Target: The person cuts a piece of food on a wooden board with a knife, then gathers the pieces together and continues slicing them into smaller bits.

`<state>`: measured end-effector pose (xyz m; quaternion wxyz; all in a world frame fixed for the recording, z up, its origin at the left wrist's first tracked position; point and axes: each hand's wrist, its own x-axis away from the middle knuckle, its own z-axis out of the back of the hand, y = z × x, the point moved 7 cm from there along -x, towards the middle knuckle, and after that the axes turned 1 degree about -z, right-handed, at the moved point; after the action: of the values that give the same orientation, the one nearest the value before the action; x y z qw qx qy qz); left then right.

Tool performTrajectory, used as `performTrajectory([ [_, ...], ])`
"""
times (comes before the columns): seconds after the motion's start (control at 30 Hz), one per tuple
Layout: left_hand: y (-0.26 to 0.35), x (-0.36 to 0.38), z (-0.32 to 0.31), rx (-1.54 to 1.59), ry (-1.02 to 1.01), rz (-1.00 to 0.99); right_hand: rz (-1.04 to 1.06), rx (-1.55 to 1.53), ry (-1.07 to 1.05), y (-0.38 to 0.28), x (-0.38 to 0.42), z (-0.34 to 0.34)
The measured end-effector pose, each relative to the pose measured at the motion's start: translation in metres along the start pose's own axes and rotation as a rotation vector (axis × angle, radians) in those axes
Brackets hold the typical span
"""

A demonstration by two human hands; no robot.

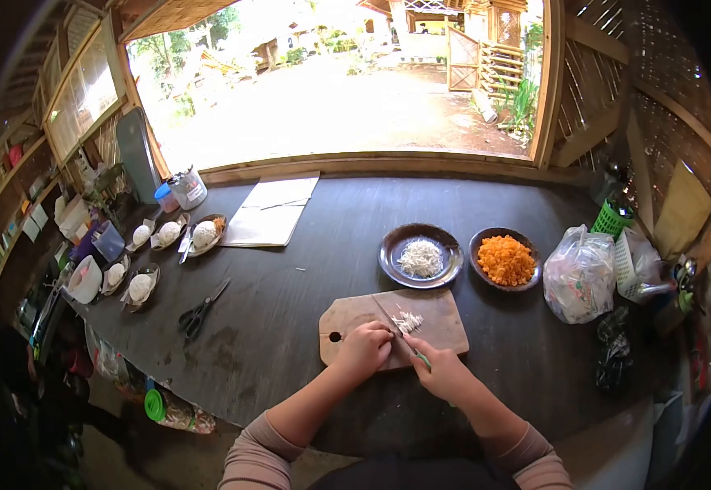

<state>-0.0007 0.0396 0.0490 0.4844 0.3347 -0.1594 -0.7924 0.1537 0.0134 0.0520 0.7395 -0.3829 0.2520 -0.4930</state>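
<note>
On a wooden cutting board (348, 319) lies a small heap of thin white shreds (407, 321). My right hand (447, 377) is wrapped round the green handle of a knife (401, 340), whose blade slants across the board between the shreds and my other hand. My left hand (362, 351) presses down on the board with curled fingers, close against the blade; whatever is under them is hidden. Just beyond the board, a dark plate (387, 260) bears more white shreds (421, 258). To its right, a second dark plate (475, 273) is heaped with chopped orange food (506, 260).
Black scissors (200, 312) lie left of the board. Small plates with white mounds (140, 287) stand at the table's left. Papers (270, 214) lie at the back. A filled plastic bag (580, 275) and a green basket (613, 219) are at right.
</note>
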Motion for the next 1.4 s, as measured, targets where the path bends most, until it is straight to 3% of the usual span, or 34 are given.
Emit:
performTrajectory([
  [0.4,0.001,-0.002,0.000,-0.016,0.003,-0.043,0.180,-0.052,0.083,0.000,0.000,-0.001],
  [0.63,-0.001,-0.002,0.000,0.006,0.013,-0.021,0.048,0.017,-0.020,0.006,-0.002,-0.011],
  [0.73,0.000,-0.001,0.000,-0.037,0.025,-0.032,0.169,0.059,0.069,0.002,-0.008,-0.007],
  [1.07,0.000,0.001,0.001,0.008,-0.005,-0.016,0.062,-0.026,0.065,0.000,0.002,0.005],
  [1.27,0.000,0.001,0.002,0.045,0.005,-0.017,0.159,-0.063,0.063,-0.004,0.000,0.004],
  [1.4,0.002,0.002,0.004,0.002,-0.003,-0.039,-0.058,-0.026,-0.056,-0.015,0.004,0.005],
])
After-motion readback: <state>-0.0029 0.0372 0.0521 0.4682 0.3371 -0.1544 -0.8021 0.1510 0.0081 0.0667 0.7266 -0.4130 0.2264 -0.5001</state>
